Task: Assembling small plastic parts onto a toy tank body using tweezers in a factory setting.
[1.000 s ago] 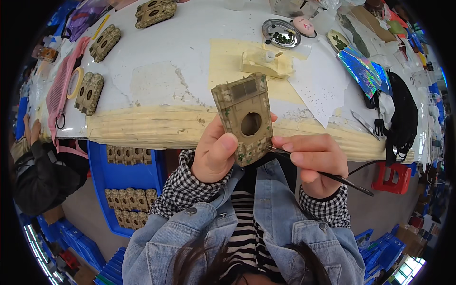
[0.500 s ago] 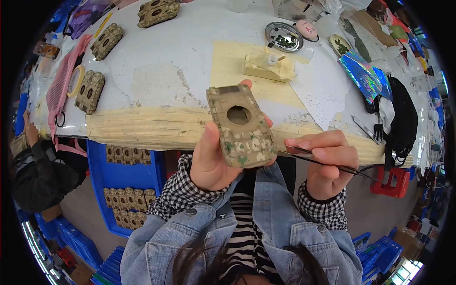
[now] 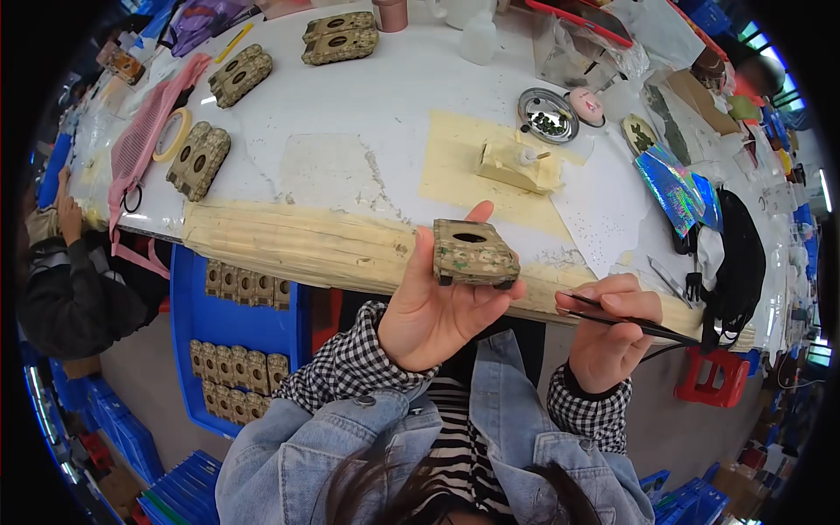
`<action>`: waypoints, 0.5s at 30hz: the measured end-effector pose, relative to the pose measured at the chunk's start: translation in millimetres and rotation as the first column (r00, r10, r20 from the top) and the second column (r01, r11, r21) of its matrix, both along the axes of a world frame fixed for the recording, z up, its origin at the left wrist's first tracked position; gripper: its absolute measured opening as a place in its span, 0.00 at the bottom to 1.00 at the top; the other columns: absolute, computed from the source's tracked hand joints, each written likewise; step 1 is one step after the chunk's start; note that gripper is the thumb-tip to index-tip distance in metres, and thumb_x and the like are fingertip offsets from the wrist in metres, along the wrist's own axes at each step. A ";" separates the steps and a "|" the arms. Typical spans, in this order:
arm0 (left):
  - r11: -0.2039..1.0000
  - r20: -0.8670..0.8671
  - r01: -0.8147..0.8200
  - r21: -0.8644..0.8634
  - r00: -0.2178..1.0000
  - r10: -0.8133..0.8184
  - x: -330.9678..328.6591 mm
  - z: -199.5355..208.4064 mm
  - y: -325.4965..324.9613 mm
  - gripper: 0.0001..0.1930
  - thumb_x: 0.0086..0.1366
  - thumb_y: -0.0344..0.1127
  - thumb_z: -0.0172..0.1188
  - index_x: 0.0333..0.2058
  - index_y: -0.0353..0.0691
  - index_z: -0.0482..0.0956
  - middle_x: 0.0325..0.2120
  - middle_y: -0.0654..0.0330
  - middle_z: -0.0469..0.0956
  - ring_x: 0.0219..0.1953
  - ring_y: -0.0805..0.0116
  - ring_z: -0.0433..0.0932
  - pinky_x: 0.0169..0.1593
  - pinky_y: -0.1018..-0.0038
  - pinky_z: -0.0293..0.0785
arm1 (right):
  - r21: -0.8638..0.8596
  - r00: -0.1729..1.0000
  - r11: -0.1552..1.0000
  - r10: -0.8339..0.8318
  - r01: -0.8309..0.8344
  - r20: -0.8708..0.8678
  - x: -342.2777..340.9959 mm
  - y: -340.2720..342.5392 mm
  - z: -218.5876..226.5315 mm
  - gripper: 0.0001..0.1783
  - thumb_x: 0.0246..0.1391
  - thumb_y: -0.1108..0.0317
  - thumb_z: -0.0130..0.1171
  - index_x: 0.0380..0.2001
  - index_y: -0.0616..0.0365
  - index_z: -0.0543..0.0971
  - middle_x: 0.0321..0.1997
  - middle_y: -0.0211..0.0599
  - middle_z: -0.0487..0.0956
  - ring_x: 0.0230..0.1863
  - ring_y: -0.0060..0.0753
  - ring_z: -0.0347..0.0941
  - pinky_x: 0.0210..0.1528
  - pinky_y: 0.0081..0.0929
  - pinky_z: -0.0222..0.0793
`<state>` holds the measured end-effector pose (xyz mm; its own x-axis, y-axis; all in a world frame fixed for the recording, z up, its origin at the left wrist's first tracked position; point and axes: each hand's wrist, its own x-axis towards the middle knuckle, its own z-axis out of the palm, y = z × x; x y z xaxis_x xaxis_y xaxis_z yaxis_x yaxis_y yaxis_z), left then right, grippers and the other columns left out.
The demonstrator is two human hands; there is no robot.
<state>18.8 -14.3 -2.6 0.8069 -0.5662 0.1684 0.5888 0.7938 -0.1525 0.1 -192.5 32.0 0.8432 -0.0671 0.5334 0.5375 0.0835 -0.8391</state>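
My left hand (image 3: 451, 306) holds a camouflage model tank hull (image 3: 475, 255) above the front edge of the table, thumb on one side and fingers on the other. The hull has a round dark hole in its top and is tilted so that one end faces me. My right hand (image 3: 608, 324) is closed on black tweezers (image 3: 632, 325), whose tips point left toward the hull without touching it. Beyond the hull, a tape-covered block (image 3: 520, 168) with a small white piece on top stands on a yellowish sheet. A round metal dish (image 3: 549, 115) of small dark green parts lies farther back.
More camouflage hulls stand on the table at left (image 3: 199, 161) and far left. A blue tray (image 3: 236, 324) below the table edge holds several hulls. At right lie a shiny foil packet (image 3: 667, 188) and a black strap bag (image 3: 739, 262). Another person (image 3: 74, 280) sits at left.
The hull has tipped from showing its top broadly to showing its end, and the left palm has turned upward beneath it. The tweezers have drawn away from the hull. The whole view has shifted slightly.
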 end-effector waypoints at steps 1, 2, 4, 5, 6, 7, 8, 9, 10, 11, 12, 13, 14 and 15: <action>1.000 0.000 0.015 0.004 1.000 -0.015 0.5 -0.2 0.9 0.34 0.64 0.59 0.36 0.63 0.53 0.39 0.52 0.48 0.64 0.52 0.51 0.69 0.53 0.68 0.72 | 0.003 1.000 1.000 0.000 0.000 -0.008 -0.2 -0.4 -0.2 0.22 0.57 0.50 0.48 0.35 0.62 0.68 0.31 0.46 0.72 0.27 0.35 0.75 0.32 0.27 0.77; 1.000 0.001 0.030 0.007 1.000 -0.030 0.9 -0.2 1.3 0.32 0.65 0.58 0.34 0.63 0.54 0.43 0.52 0.49 0.66 0.53 0.51 0.69 0.55 0.67 0.70 | 0.006 1.000 1.000 0.000 0.001 -0.016 -0.3 -0.7 -0.2 0.22 0.57 0.50 0.48 0.35 0.62 0.68 0.31 0.46 0.72 0.27 0.35 0.75 0.32 0.27 0.77; 1.000 -0.014 0.008 0.022 1.000 -0.007 0.0 -0.6 0.3 0.36 0.64 0.59 0.38 0.64 0.52 0.36 0.52 0.46 0.62 0.51 0.51 0.69 0.51 0.69 0.73 | 0.005 1.000 1.000 0.001 -0.001 -0.026 -0.7 -0.9 -0.9 0.22 0.57 0.50 0.48 0.35 0.62 0.68 0.30 0.46 0.72 0.28 0.34 0.75 0.32 0.27 0.77; 1.000 -0.021 -0.004 0.030 1.000 0.004 -0.4 -0.9 -0.1 0.39 0.63 0.60 0.39 0.64 0.51 0.32 0.52 0.44 0.61 0.50 0.51 0.70 0.50 0.70 0.75 | 0.001 1.000 1.000 0.001 -0.001 -0.025 -0.4 -1.0 -1.2 0.22 0.57 0.50 0.47 0.35 0.62 0.68 0.30 0.46 0.72 0.28 0.34 0.75 0.32 0.27 0.77; 1.000 -0.022 -0.001 0.030 1.000 0.001 -0.2 -1.3 -0.4 0.39 0.63 0.60 0.40 0.64 0.51 0.33 0.52 0.45 0.61 0.50 0.51 0.70 0.50 0.70 0.75 | -0.004 1.000 1.000 0.000 0.000 -0.025 -0.4 -1.4 -1.4 0.22 0.57 0.51 0.47 0.35 0.62 0.68 0.30 0.46 0.72 0.28 0.33 0.75 0.32 0.27 0.77; 1.000 -0.023 0.002 0.030 1.000 -0.002 0.1 -1.9 -0.6 0.39 0.64 0.60 0.40 0.64 0.51 0.33 0.52 0.45 0.61 0.50 0.51 0.70 0.50 0.70 0.75 | -0.003 1.000 1.000 0.003 -0.003 -0.027 -0.4 -2.0 -1.8 0.22 0.57 0.51 0.47 0.35 0.62 0.68 0.30 0.45 0.72 0.29 0.33 0.74 0.32 0.27 0.77; 1.000 -0.024 0.005 0.030 1.000 -0.005 0.3 -2.1 -0.8 0.38 0.64 0.60 0.40 0.64 0.51 0.33 0.52 0.45 0.61 0.50 0.52 0.70 0.50 0.70 0.75 | -0.003 1.000 1.000 0.006 -0.006 -0.029 -0.5 -2.6 -2.2 0.22 0.57 0.51 0.47 0.35 0.63 0.68 0.30 0.45 0.72 0.29 0.33 0.74 0.32 0.27 0.77; 0.999 -0.029 0.007 0.035 1.000 -0.005 0.4 -1.5 -0.6 0.38 0.64 0.60 0.40 0.64 0.51 0.34 0.52 0.45 0.61 0.50 0.52 0.70 0.50 0.70 0.75 | -0.002 0.999 1.000 0.010 -0.010 -0.031 -0.5 -2.7 -2.4 0.22 0.57 0.51 0.47 0.35 0.63 0.68 0.30 0.45 0.72 0.29 0.33 0.74 0.32 0.27 0.77; 0.999 -0.034 0.008 0.039 0.999 -0.007 0.4 -0.5 -0.4 0.38 0.64 0.60 0.40 0.64 0.51 0.34 0.51 0.45 0.61 0.50 0.52 0.70 0.50 0.70 0.75 | 0.003 0.999 1.000 0.011 -0.011 -0.032 -0.4 -2.2 -2.3 0.22 0.58 0.51 0.47 0.35 0.63 0.68 0.30 0.45 0.71 0.29 0.33 0.74 0.32 0.27 0.77; 0.999 -0.040 0.009 0.044 0.999 -0.008 0.5 0.0 -0.3 0.38 0.64 0.60 0.40 0.64 0.51 0.34 0.51 0.45 0.61 0.50 0.52 0.70 0.50 0.70 0.75 | 0.008 0.999 1.000 0.012 -0.011 -0.033 -0.4 -1.5 -2.2 0.22 0.58 0.51 0.47 0.35 0.63 0.68 0.30 0.45 0.71 0.29 0.33 0.74 0.32 0.27 0.77; 0.999 -0.040 0.009 0.046 0.999 -0.007 0.5 0.0 -0.1 0.38 0.64 0.60 0.40 0.64 0.51 0.34 0.51 0.45 0.61 0.50 0.52 0.70 0.50 0.70 0.75 | 0.012 0.999 1.000 0.013 -0.013 -0.034 -0.5 -1.0 -2.2 0.22 0.58 0.52 0.47 0.36 0.64 0.68 0.31 0.45 0.71 0.29 0.33 0.74 0.32 0.27 0.77; 0.999 -0.040 0.009 0.048 0.999 -0.007 0.6 -0.1 0.1 0.38 0.64 0.60 0.40 0.64 0.50 0.34 0.51 0.45 0.61 0.50 0.52 0.70 0.50 0.70 0.75 | 0.016 0.999 1.000 0.014 -0.013 -0.036 -0.4 -0.9 -2.3 0.21 0.58 0.52 0.47 0.36 0.64 0.68 0.31 0.45 0.71 0.29 0.33 0.74 0.32 0.27 0.77; 0.999 -0.040 0.009 0.050 0.999 -0.007 0.7 -0.2 0.1 0.38 0.64 0.59 0.40 0.64 0.50 0.34 0.51 0.45 0.61 0.50 0.52 0.70 0.50 0.70 0.75 | 0.020 0.999 1.000 0.014 -0.014 -0.038 -0.2 -0.8 -2.5 0.21 0.58 0.52 0.47 0.36 0.64 0.68 0.31 0.45 0.71 0.29 0.34 0.74 0.33 0.28 0.77; 0.999 -0.041 0.010 0.050 0.999 -0.008 0.7 -0.2 0.2 0.38 0.64 0.60 0.40 0.64 0.50 0.34 0.51 0.45 0.61 0.50 0.52 0.70 0.50 0.70 0.75 | 0.023 0.999 1.000 0.015 -0.014 -0.040 -0.2 -0.7 -3.0 0.21 0.58 0.52 0.47 0.36 0.64 0.68 0.31 0.45 0.71 0.29 0.34 0.74 0.33 0.28 0.77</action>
<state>19.6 -14.1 -2.8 0.8074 -0.5804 0.1066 0.5900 0.7957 -0.1366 -0.1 -193.2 29.0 0.8648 -0.0668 0.4977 0.5022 0.1103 -0.8577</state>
